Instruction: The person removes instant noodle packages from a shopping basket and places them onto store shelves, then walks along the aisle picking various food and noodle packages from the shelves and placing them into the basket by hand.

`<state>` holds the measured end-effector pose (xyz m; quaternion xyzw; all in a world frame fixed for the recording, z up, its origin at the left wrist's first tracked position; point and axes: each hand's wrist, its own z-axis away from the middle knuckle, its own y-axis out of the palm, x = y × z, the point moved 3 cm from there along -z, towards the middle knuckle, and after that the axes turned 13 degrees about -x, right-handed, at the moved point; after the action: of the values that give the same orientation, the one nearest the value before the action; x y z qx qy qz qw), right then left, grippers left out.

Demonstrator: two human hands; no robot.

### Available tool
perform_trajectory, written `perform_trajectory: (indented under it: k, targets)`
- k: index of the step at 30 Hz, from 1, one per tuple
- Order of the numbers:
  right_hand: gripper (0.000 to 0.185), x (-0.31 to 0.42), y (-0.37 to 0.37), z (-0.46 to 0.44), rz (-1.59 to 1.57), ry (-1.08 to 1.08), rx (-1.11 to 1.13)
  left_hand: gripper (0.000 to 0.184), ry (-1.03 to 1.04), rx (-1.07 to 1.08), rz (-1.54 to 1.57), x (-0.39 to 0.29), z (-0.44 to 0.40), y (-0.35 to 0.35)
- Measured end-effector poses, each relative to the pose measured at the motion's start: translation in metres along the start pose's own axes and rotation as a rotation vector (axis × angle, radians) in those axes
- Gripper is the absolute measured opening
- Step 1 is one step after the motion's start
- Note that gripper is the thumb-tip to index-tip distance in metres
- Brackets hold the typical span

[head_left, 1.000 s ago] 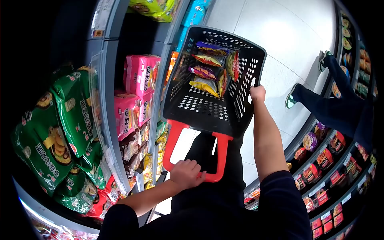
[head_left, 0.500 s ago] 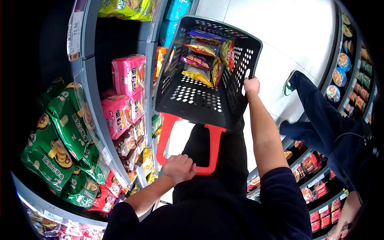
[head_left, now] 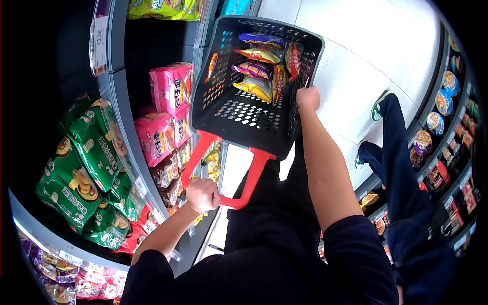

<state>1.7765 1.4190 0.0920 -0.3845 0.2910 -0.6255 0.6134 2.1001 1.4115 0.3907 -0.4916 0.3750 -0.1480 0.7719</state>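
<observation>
Basket (head_left: 238,135) shifted toward shelves (head_left: 117,46), colourful packets (head_left: 252,70) inside

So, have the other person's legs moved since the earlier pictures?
Yes. Judged against the purple bowls at right, the legs went from above them to mostly below them in the view, nearer the camera.

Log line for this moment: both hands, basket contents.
left hand: gripping red handle | right hand: gripping side of black basket | contents: colorful packets
</observation>
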Motion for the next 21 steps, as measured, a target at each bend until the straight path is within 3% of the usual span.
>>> perform_trajectory:
  k: [11, 21]
  targets:
    - [0.026, -0.03, 0.008, 0.05, -0.054, -0.046, -0.046, 0.022, -0.032, 0.249, -0.038, 0.021, 0.079, 0.044]
    - [0.027, -0.01, 0.006, 0.02, 0.001, -0.03, -0.004, 0.015, -0.017, 0.189, -0.036, 0.015, 0.042, 0.019]
